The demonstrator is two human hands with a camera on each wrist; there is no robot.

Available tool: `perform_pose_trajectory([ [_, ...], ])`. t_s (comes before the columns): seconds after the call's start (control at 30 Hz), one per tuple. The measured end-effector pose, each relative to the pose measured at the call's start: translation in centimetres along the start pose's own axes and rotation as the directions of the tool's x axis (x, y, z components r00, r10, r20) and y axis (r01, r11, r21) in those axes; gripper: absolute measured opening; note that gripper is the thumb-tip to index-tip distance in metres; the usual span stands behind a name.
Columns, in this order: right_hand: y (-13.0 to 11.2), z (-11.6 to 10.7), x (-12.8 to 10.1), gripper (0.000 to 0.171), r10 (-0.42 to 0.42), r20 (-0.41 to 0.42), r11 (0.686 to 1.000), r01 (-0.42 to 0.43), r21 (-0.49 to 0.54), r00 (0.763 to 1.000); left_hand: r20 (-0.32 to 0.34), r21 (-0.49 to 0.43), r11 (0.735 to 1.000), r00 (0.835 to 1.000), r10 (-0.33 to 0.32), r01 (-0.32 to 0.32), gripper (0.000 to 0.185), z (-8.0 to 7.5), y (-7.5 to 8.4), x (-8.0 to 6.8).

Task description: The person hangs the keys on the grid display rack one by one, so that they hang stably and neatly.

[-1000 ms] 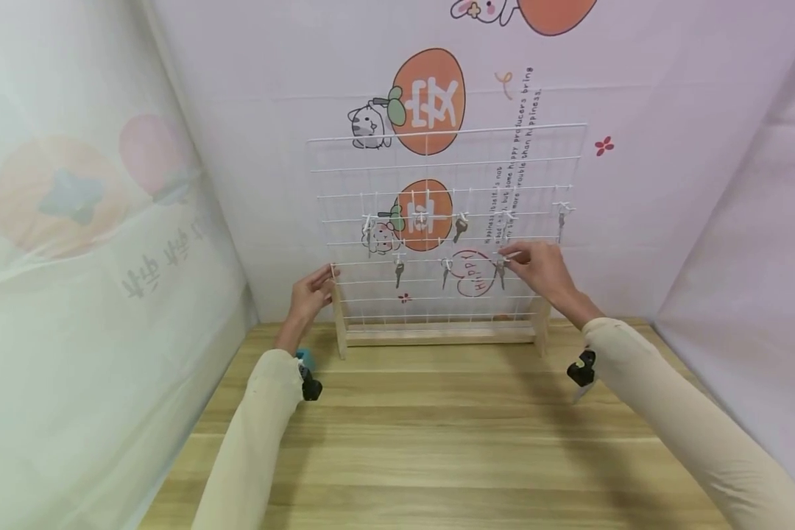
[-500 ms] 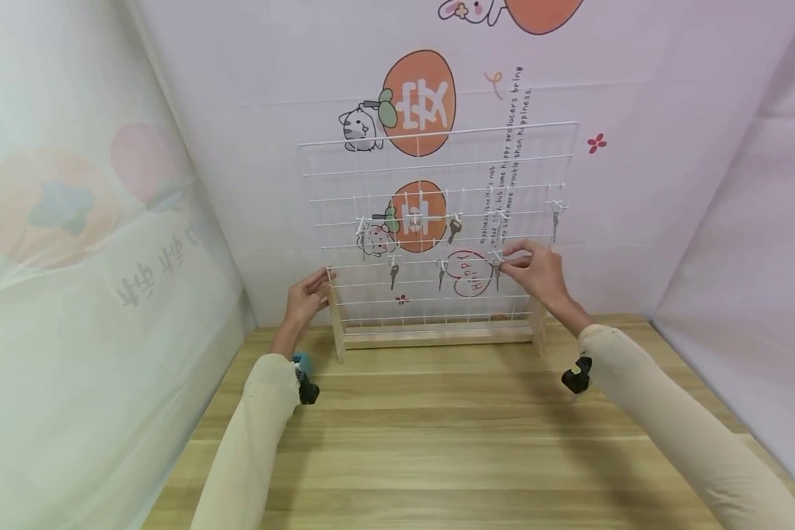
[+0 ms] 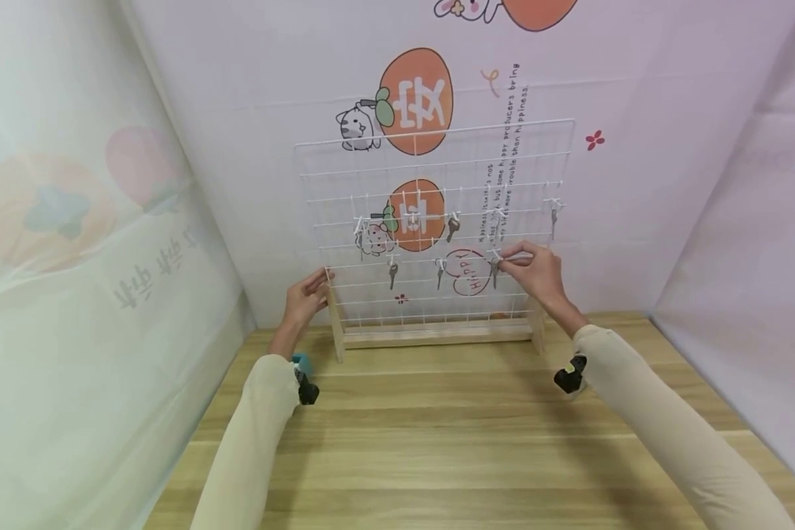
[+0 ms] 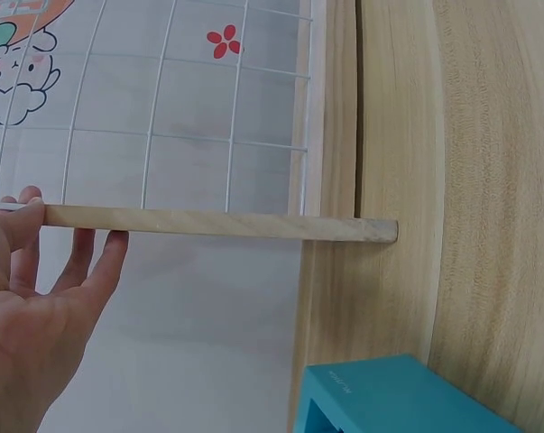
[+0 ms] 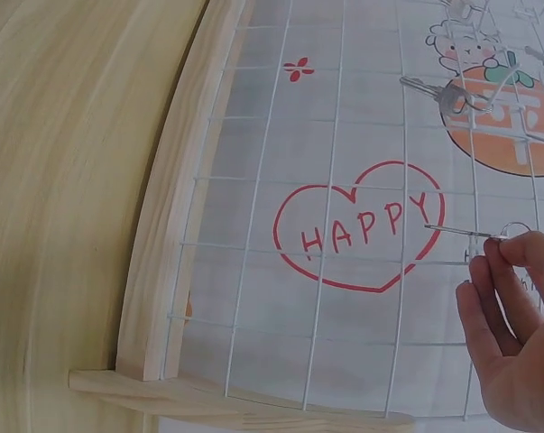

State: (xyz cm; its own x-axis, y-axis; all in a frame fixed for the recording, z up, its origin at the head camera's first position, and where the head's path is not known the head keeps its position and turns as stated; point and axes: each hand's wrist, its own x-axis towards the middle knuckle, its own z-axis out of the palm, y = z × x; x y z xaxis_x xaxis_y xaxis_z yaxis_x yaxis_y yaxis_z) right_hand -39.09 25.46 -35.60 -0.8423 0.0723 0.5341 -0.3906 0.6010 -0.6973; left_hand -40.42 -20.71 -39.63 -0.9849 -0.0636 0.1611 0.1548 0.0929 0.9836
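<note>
A white wire grid rack (image 3: 430,298) stands upright in a wooden frame, several keys hanging from its hooks. With thumb and fingertips my right hand (image 3: 536,274) pinches a key (image 5: 456,231) by its head, near a hook in the lower row at the right. Its thin blade points down in the head view. My left hand (image 3: 303,300) grips the upper end of the wooden side post (image 4: 190,222), thumb on one face and fingers on the other. Other keys, such as one key (image 3: 393,275) in the lower row and another key (image 3: 453,228) above, hang left of my right hand.
The rack rests at the back of a wood-grain table (image 3: 424,427). Behind it hangs a white printed cloth (image 3: 252,169). A teal box-shaped object (image 4: 380,392) shows near my left wrist. Black wrist cameras sit on both sleeves.
The head view has shifted slightly, so the rack appears a little further left. My right hand stays at the same key, fingertips slightly lower by its head. My left hand keeps its grip on the post.
</note>
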Motion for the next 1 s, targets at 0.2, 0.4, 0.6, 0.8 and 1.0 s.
perform_pose_trajectory([
  [0.2, 0.1, 0.1, 0.4, 0.017, -0.005, -0.003, 1.000, 0.005, -0.023, 1.000, 0.004, 0.004, 1.000, 1.000, 0.023, -0.023, 0.047, 0.2, 0.1, 0.2],
  [0.4, 0.0, 0.0, 0.6, 0.018, -0.025, 0.035, 0.998, 0.027, -0.048, 0.999, -0.019, 0.074, 0.995, 0.997, 0.072, -0.070, 0.044, 0.4, 0.3, -0.1],
  [0.6, -0.1, -0.5, 0.6, 0.019, -0.065, 0.071, 0.995, 0.070, -0.070, 0.995, 0.008, 0.235, 0.967, 0.996, 0.094, -0.094, 0.048, 0.5, 0.7, -0.4],
  [0.8, 0.0, -1.0, 0.5, 0.022, -0.102, 0.107, 0.991, 0.110, -0.074, 0.989, 0.084, 0.338, 0.934, 0.992, 0.091, -0.114, 0.052, 0.3, 1.5, -0.7],
  [1.0, 0.2, -1.8, -0.4, 0.025, -0.111, 0.186, 0.988, 0.128, -0.081, 0.976, 0.138, 0.407, 0.902, 0.986, 0.095, -0.144, 0.054, -0.7, 1.6, -1.8],
])
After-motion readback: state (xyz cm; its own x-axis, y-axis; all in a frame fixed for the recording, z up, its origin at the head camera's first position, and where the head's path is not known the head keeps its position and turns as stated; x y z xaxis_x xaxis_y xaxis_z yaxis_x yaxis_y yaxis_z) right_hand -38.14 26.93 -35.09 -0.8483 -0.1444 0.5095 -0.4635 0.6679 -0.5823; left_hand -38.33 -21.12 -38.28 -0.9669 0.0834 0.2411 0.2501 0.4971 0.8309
